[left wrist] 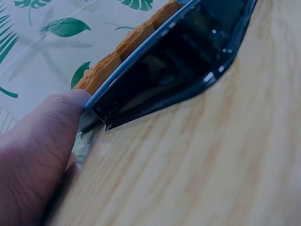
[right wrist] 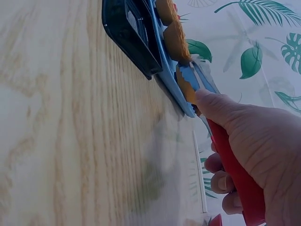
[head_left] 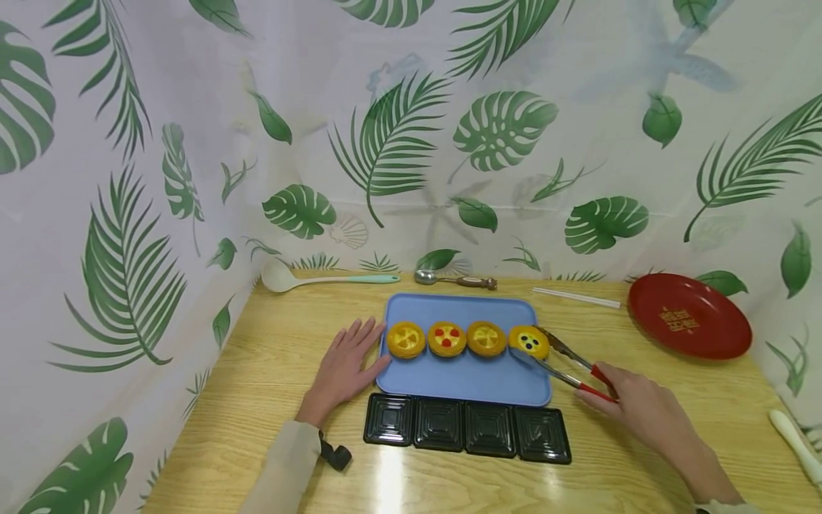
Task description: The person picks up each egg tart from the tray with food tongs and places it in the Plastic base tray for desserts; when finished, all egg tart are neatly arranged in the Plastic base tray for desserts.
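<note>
Right-end tart, dark dots on yellow, sits on the blue tray right of centre in the frame, between the tips of the tongs. Can't tell if the tips actually squeeze it.

Right hand, lower right: fingers clamped on the red handles. Left hand, left of centre: fingers straight and spread, thumb against the tray's left edge, grips nothing.

Handling guess: tart looks light, probably foam or soft plastic, so it likely gives a little and tolerates a modest pinch. Best hold is opposite sides of the rim; the rough wall should help against slip. Keep metal off the dotted top.

Materials: tart walls read orange-brown, coarse and flaky in both wrist views, tapering to the base. Tray is a smooth rounded rectangle with a raised lip, likely stiff plastic. Tong ends look metallic with a scalloped edge. Black four-square holder, lower centre, is glossy, thin-walled, with stepped concentric squares; probably flimsy. Red plate, right side: shiny oval, gold print. Worktop: pale wood grain, slight sheen.
</note>
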A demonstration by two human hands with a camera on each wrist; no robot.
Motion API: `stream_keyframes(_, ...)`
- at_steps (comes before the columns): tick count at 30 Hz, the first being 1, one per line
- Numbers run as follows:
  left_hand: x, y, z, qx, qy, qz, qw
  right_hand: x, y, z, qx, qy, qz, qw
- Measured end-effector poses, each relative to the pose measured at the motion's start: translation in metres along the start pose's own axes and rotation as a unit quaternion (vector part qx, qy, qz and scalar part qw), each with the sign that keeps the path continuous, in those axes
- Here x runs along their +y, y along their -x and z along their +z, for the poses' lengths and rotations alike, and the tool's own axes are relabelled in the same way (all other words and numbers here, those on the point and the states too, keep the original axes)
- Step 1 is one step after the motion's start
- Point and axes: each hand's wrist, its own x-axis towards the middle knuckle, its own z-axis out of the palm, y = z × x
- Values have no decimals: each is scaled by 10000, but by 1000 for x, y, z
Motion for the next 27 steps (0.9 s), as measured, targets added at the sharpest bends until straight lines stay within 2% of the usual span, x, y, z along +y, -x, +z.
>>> stream_keyframes(8, -1, 1, 1, 59, -91, 54, 9999, 4, 4, -10, 205, -135, 16, 9997)
stream_keyframes(15, -1, 0, 2, 74, -20, 42, 10000, 2, 6, -21, 436, -100, -169, 9989)
stream_keyframes(20, -1, 0, 1, 81, 27, 76, 9999, -6, 7, -28, 468, -42, -228, 9986)
stream_keyframes(27, -1, 0, 1, 131, 10, 85, 9999, -24, 10, -34, 309, 87, -283, 9991)
